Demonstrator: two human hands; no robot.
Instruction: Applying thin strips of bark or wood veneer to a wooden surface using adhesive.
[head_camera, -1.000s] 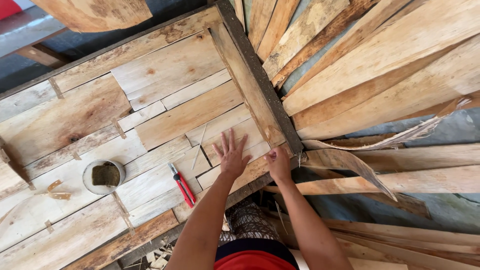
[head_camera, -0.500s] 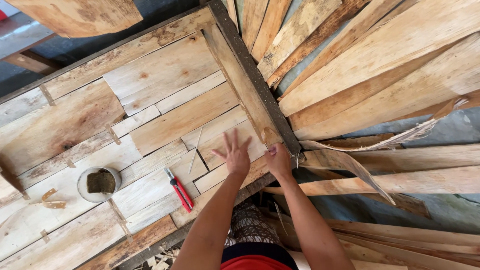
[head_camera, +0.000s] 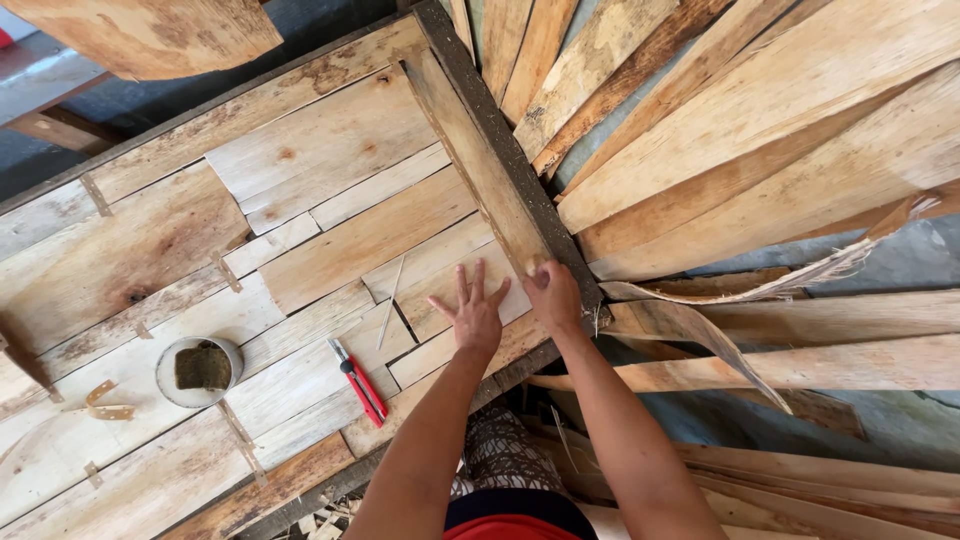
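left hand (head_camera: 476, 316) flat on veneer sheets (head_camera: 430, 262) | right hand (head_camera: 553, 294) fingertips hidden, palm unseen

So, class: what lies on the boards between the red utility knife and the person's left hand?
In the head view, only bare veneer sheets lie between the red utility knife and the left hand.

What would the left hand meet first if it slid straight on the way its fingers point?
The left hand lies flat on the veneer sheets, fingers pointing up the panel. Sliding on, it would probably meet the long edge strip first, though the angle is hard to judge.
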